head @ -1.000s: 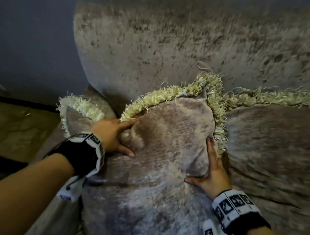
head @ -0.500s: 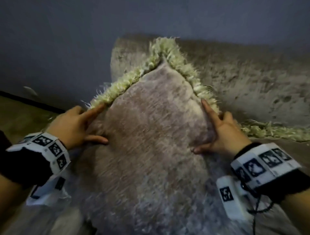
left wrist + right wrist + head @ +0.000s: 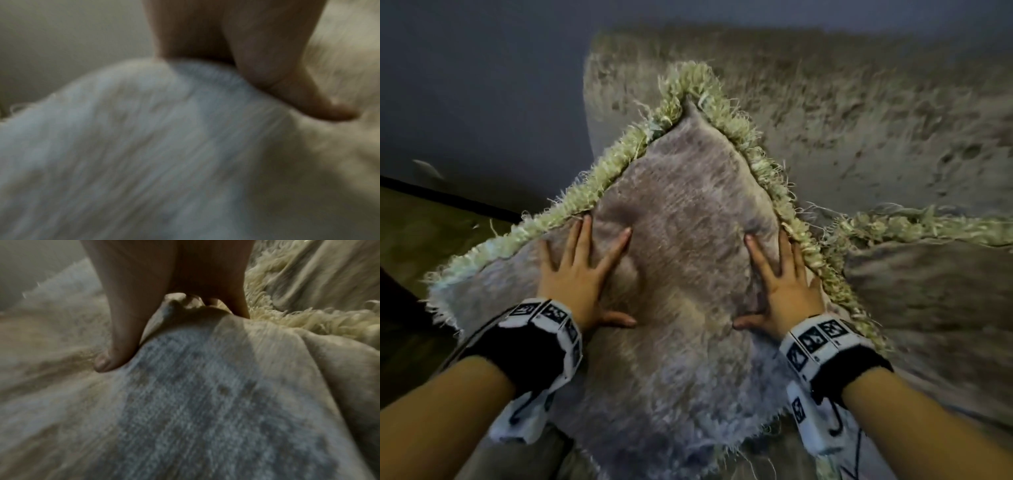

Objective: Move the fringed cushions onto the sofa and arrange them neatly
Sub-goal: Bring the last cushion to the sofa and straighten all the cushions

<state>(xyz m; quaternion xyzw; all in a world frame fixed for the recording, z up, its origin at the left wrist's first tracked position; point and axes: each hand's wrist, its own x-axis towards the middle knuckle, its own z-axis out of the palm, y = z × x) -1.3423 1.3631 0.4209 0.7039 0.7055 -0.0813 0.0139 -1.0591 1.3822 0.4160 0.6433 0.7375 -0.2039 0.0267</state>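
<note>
A grey-brown plush cushion (image 3: 688, 240) with pale yellow fringe (image 3: 606, 171) stands corner-up like a diamond against the sofa backrest (image 3: 859, 113). My left hand (image 3: 582, 270) lies flat on its left half, fingers spread and straight. On the right half my right hand (image 3: 780, 277) presses flat, its outer fingers close to the fringed edge. The wrist views show the left hand (image 3: 267, 68) and the right hand (image 3: 148, 305) resting on the cushion fabric (image 3: 205, 402), blurred. A second fringed cushion (image 3: 935, 294) leans on the sofa to the right.
The sofa's left end (image 3: 599, 102) is near a dark wall (image 3: 465, 85), with a black skirting strip and dull floor (image 3: 424, 233) below at the left. The second cushion's fringe (image 3: 914, 226) touches the first cushion's right edge.
The cushion stood flat-topped a second ago and now stands on a corner. Both hands moved from its edges onto its front face, fingers spread flat.
</note>
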